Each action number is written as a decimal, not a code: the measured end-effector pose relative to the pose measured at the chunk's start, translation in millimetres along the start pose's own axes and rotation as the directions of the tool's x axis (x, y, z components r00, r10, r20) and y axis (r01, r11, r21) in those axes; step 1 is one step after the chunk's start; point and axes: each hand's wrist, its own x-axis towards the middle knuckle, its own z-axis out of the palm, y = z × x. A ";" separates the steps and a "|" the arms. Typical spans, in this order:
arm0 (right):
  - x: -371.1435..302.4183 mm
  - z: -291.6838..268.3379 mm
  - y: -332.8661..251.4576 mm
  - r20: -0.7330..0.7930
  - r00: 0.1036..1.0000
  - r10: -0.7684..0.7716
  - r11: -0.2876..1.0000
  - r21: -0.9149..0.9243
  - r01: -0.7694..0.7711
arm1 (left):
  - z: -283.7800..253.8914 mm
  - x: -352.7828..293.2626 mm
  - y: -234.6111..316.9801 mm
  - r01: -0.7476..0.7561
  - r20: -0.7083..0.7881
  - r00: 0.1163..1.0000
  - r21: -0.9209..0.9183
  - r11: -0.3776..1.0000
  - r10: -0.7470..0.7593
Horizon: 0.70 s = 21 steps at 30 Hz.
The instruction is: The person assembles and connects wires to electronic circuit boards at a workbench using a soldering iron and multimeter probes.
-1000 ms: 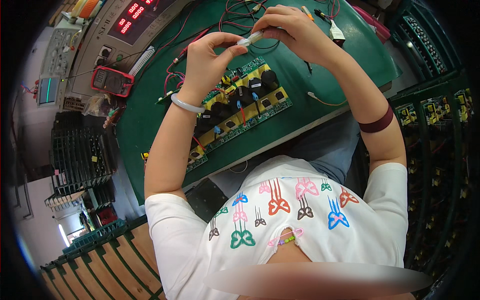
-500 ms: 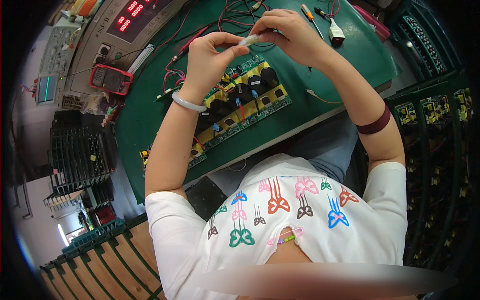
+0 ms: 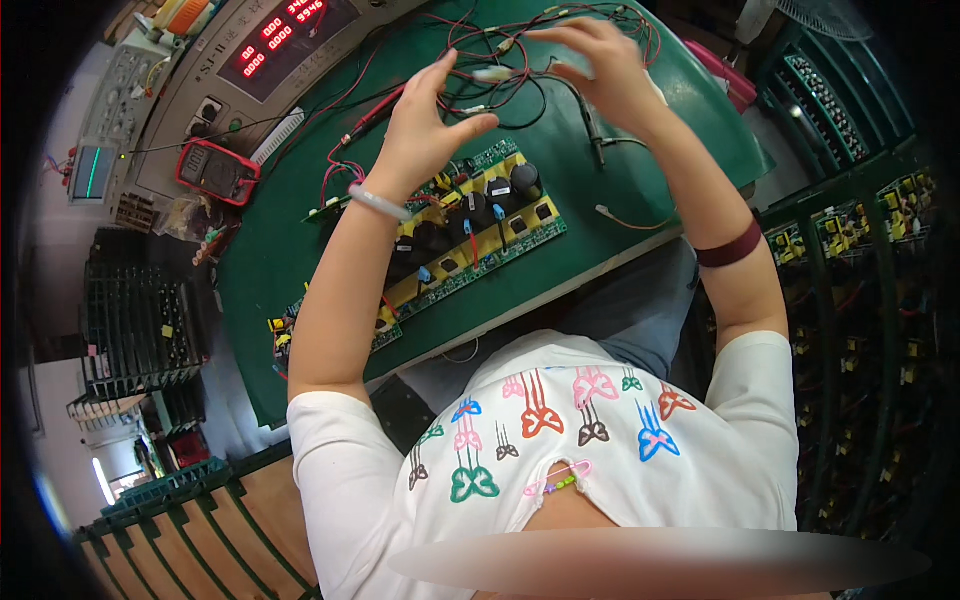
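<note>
Our left hand [image 3: 425, 125] has its grip spread wide with nothing in it; our right hand [image 3: 612, 80] curves loosely, its grip also parted and bare. Between the two, the white plug [image 3: 493, 74] lies among tangled wires [image 3: 545, 100] above the green surface [image 3: 578, 185]. The circuit board [image 3: 455, 265] sits nearer us.

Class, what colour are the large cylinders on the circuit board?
The large cylinders are black, seen best in the head view.

tabletop [image 3: 592, 215]: green | circuit board [image 3: 494, 245]: green (yellow-banded) | connector [image 3: 493, 75]: perhaps white
</note>
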 end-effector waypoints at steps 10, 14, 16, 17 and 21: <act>-76.3 -70.2 60.8 0.656 0.620 0.431 0.869 -0.117 -0.481 | 15.3 -88.9 91.2 -0.108 0.179 0.967 -0.345 0.932 0.178; -92.0 -62.6 69.2 0.510 0.792 0.336 0.942 -0.190 -0.278 | 81.1 -103.2 118.8 -0.215 0.153 0.955 -0.231 0.949 0.253; -88.8 -59.9 63.6 0.498 0.789 0.359 0.928 -0.282 -0.244 | 105.5 -103.7 120.6 -0.238 0.109 0.966 -0.003 0.971 0.237; -87.3 -59.6 60.4 0.480 0.788 0.386 0.903 -0.373 -0.215 | 112.5 -101.6 121.4 -0.236 0.102 0.967 -0.001 0.972 0.235; -77.8 -58.9 48.8 0.440 0.795 0.419 0.891 -0.369 -0.265 | 126.3 -92.6 119.4 -0.236 0.137 0.967 0.165 0.957 0.215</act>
